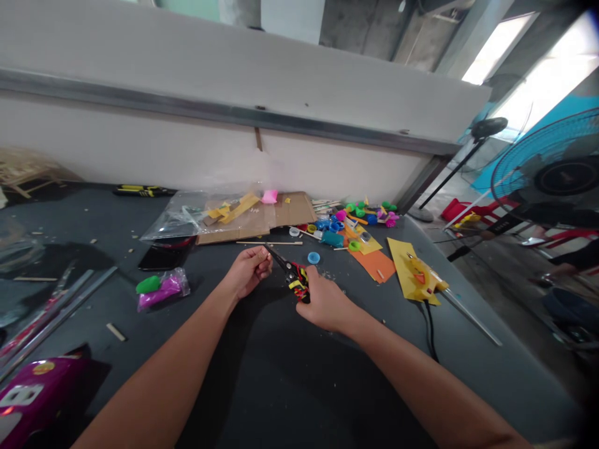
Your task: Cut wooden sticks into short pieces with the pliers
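My right hand (327,299) is wrapped round the black, red and yellow handles of a pair of pliers (289,269). Their long dark jaws point up and left, reaching the fingertips of my left hand (250,271). The left fingers are curled in a pinch beside the jaw tips; whatever they hold is too small to make out. Just beyond both hands a thin wooden stick (269,242) lies on the dark table. A blue bottle cap (313,257) sits near the pliers, with tiny scraps scattered around it.
A yellow glue gun (423,280) rests on yellow paper at the right, its black cord trailing forward. Cardboard (292,211), a clear plastic bag (187,215) and colourful craft bits line the back. Left are a phone (163,255), a purple packet (161,292) and a purple device (42,399).
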Motion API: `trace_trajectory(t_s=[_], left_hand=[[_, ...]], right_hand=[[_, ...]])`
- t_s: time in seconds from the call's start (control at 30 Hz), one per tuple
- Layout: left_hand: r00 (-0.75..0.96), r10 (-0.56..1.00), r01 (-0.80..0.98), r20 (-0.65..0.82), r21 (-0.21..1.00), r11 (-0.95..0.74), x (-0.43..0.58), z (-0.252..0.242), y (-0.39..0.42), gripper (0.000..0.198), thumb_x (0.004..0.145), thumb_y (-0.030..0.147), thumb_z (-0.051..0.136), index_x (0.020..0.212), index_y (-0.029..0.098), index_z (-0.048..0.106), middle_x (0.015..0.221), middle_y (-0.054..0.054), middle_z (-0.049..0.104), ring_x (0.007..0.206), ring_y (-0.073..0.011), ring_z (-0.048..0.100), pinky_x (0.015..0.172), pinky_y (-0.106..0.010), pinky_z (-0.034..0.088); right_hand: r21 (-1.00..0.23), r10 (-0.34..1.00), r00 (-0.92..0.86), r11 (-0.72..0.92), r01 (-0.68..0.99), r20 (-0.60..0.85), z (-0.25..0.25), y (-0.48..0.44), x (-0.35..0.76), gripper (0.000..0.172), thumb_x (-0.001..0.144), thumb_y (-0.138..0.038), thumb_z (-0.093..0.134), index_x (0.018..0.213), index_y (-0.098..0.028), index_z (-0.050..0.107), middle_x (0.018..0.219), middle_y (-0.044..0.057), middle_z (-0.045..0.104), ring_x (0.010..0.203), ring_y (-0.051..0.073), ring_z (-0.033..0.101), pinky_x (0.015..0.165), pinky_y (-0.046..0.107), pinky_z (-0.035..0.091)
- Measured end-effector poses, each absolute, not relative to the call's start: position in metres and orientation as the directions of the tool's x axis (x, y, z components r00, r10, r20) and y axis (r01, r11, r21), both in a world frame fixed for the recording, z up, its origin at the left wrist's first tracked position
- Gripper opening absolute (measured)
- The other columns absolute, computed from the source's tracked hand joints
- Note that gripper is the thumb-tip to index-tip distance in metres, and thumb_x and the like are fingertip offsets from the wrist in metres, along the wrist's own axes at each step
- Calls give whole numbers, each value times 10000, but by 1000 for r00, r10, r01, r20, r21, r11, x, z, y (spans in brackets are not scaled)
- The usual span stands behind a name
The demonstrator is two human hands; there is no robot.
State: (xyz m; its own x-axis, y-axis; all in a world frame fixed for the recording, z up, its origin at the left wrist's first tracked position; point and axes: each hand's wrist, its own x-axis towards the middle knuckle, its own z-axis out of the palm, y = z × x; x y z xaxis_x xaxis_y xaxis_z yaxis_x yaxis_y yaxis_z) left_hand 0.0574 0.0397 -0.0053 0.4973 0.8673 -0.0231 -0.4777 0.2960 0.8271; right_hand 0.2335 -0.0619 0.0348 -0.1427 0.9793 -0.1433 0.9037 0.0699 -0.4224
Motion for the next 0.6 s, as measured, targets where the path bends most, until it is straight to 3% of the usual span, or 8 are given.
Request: trace_trajectory(t_s=[0.6], left_hand=[[474,880,-414,-13,879,235,53,-2,40,207,678,290,693,639,129,568,437,61,364,403,-46,335,403,-174,288]], right_hand=[[-273,983,-179,158,949,-51,34,-62,235,471,689,-360,496,1076,-148,331,914,116,572,714,226,576,598,316,405]])
